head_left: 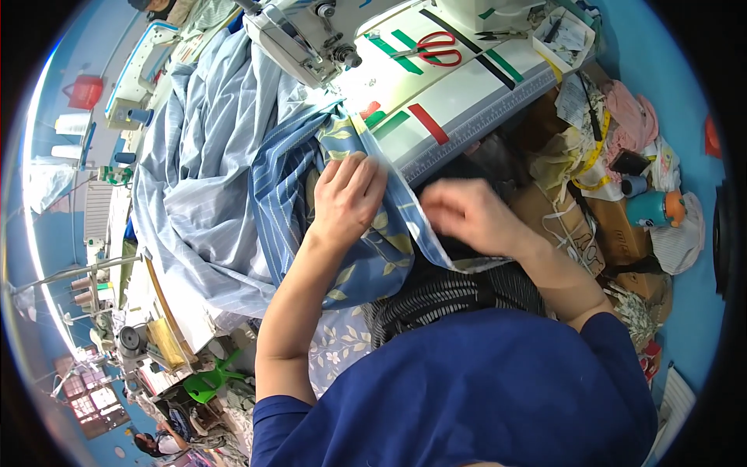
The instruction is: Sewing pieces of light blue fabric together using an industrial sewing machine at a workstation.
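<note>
Blue fabric (366, 268) with pale leaves and striped parts hangs in folds from the sewing machine (299, 39) towards my lap. My left hand (348, 196) is closed on this leaf-patterned fabric, its fingers bent over it just below the table edge. To the right, my right hand (471, 216) is blurred by motion close to the fabric's pale edge strip. Its fingertips are smeared, so whether they touch the strip cannot be made out. Under the machine head, the upper end of the fabric lies near the needle area, which is partly hidden by glare.
A large heap of pale grey-blue striped cloth (202, 187) spreads over the left side. Red-handled scissors (437, 50) lie on the table by green tape strips. At right are a white tray (564, 39), a teal bottle (650, 208) and cardboard boxes (622, 233).
</note>
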Available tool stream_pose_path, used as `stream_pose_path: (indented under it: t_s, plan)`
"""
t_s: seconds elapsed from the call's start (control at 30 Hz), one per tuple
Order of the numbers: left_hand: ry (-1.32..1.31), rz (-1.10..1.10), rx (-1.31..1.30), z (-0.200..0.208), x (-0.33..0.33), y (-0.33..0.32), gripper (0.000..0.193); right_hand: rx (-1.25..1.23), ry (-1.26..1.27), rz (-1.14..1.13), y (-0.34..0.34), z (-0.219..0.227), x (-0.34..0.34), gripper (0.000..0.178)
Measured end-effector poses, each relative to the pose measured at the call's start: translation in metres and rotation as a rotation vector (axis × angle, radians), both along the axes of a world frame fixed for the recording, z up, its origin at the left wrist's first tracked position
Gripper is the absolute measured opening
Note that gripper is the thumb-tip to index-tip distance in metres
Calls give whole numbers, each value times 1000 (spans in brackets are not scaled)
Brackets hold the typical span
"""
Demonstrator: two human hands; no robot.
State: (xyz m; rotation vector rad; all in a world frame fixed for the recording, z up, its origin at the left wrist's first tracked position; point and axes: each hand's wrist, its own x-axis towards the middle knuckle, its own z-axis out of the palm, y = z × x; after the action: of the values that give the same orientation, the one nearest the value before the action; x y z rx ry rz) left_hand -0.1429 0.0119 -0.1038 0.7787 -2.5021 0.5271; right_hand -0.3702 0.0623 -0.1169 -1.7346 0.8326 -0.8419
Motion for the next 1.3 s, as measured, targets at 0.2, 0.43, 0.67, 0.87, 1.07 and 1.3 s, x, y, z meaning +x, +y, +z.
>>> stream_pose_path:
  t_s: [0.2, 0.43, 0.67, 0.87, 1.07, 1.3]
  plan:
    - [17, -122, 115, 8, 6, 4, 27, -1044, 241, -333, -92, -18, 54, 20]
    - [170, -74, 334, 2, 15, 1, 23, -718, 111, -325, -73, -38, 59, 16]
    - [11, 9, 445, 6, 23, -20, 24, -582, -23, -430, -66, -32, 62, 15]
    - [-18, -7, 434, 2, 25, -4, 23, -602, 38, -402, -65, -33, 66, 15]
    - [10, -23, 455, -5, 30, 2, 23, -694, 190, -316, -63, -37, 66, 15]
    - [117, -69, 464, -6, 32, -1, 13, -772, 244, -299, -46, -42, 60, 22]
